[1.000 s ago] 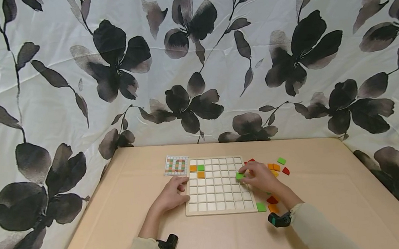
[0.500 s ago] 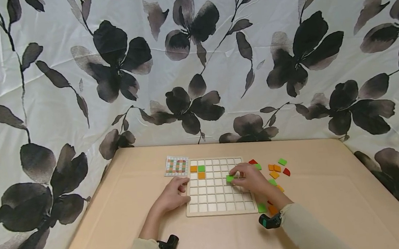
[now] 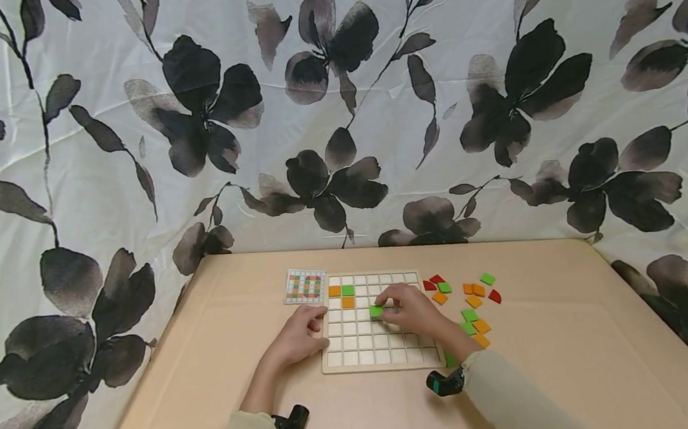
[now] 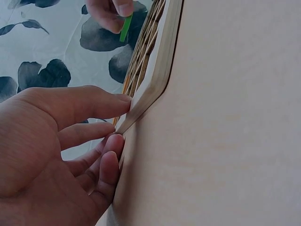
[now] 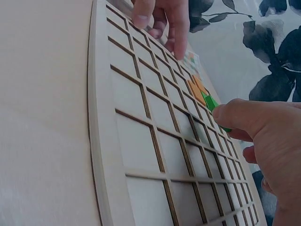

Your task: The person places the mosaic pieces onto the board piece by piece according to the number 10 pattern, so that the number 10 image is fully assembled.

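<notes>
Right hand point(image 3: 409, 310) pinches a green square tile point(image 3: 376, 311) over the middle of the wooden grid board point(image 3: 364, 359); hard to tell whether the tile touches it. Left hand point(image 3: 296, 334), thumb and index finger spread apart, touches the board's left edge. Two orange tiles point(image 3: 348, 302) and another green tile point(image 3: 348, 290) sit in the far left cells, pattern card point(image 3: 304, 286) beside. Step looks like tile placement; next move calls for squaring it to a cell.

Grid board point(image 3: 358, 337) mid-frame looks like matt wood, tabletop point(image 3: 208, 352) pretty smooth, backdrop point(image 3: 409, 118) up top's creased, slightly shiny cloth.
</notes>
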A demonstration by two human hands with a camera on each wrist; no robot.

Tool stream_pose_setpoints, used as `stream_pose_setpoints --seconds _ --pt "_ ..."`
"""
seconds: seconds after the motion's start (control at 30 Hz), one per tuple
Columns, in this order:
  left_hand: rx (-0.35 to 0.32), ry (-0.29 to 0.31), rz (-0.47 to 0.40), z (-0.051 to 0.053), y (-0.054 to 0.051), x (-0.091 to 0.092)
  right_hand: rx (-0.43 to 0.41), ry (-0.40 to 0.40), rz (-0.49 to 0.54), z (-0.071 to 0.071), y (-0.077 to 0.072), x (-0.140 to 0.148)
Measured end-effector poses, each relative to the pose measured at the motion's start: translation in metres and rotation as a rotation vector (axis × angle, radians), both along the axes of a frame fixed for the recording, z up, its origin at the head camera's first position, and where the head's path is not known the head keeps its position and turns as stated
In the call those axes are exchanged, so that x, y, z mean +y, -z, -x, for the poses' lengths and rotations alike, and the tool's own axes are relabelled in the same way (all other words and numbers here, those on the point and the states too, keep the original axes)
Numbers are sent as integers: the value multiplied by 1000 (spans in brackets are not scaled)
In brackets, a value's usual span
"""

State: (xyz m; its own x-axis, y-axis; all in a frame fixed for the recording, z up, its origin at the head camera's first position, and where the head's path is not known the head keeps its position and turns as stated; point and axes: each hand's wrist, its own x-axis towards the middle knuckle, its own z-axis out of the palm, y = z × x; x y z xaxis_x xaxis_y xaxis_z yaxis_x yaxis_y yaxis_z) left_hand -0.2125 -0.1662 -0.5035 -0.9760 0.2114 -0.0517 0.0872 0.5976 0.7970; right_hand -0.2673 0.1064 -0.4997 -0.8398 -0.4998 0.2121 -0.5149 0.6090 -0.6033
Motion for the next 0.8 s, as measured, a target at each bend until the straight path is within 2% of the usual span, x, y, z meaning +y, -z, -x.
stream_pose_setpoints --seconds 0.23,0.37,0.53,0.8 --pt "6 3 -3 0 2 0 13 -31 11 -1 0 -18" --pt "10 7 12 -1 3 -1 -9 -30 -5 -3 3 -28" --pt "15 16 22 -3 3 -2 -26 -4 -31 -5 8 -39" --pt "3 25 14 -2 1 -4 -28 32 -50 -6 4 -52"
